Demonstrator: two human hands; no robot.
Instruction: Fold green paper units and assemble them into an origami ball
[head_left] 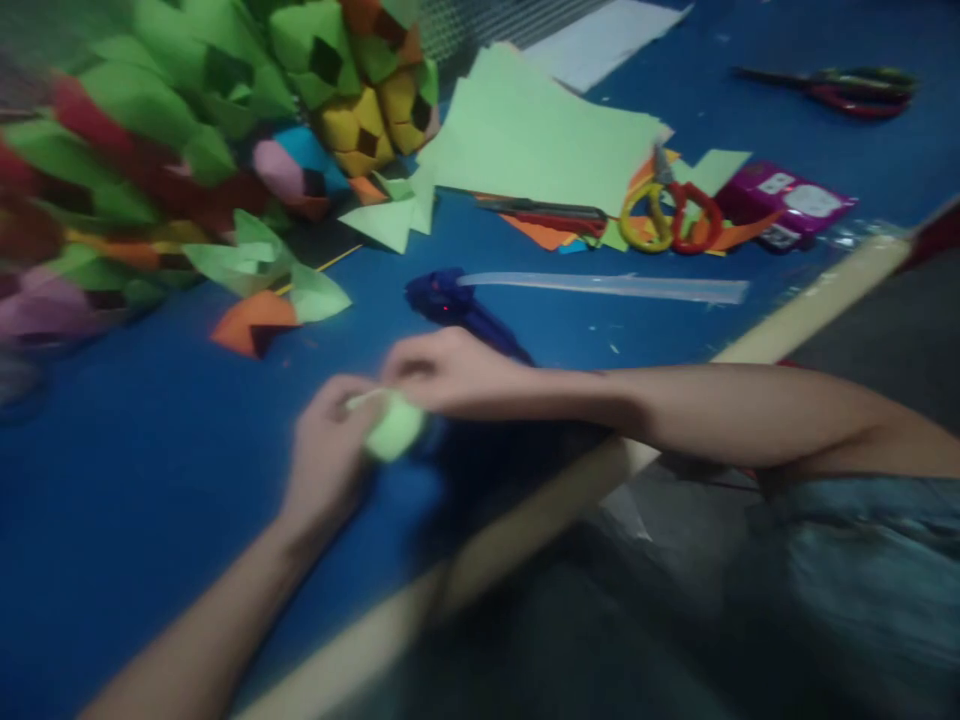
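Observation:
Between my two hands is a small piece of light green paper (396, 428), curved or folded, just above the blue tabletop. My left hand (330, 430) pinches its left side, thumb across the top. At its upper edge, my right hand (450, 370) has its fingers curled closed on the paper; blur hides the exact grip. Just beyond the right hand lies a dark blue glue gun (457, 300) with a small red light, a long whitish glue stick (622, 287) reaching from its back. Loose folded paper pieces, green (259, 260) and orange (255, 322), lie ahead of my left hand.
Many colourful folded-paper shapes (217, 90) crowd the back left. Behind the glue gun are a stack of green paper sheets (540, 130), yellow-and-red scissors (671, 215), a dark pointed tool (555, 215) and a purple box (787, 205). More scissors (862, 90) lie far right. A pale edge (525, 510) borders the table.

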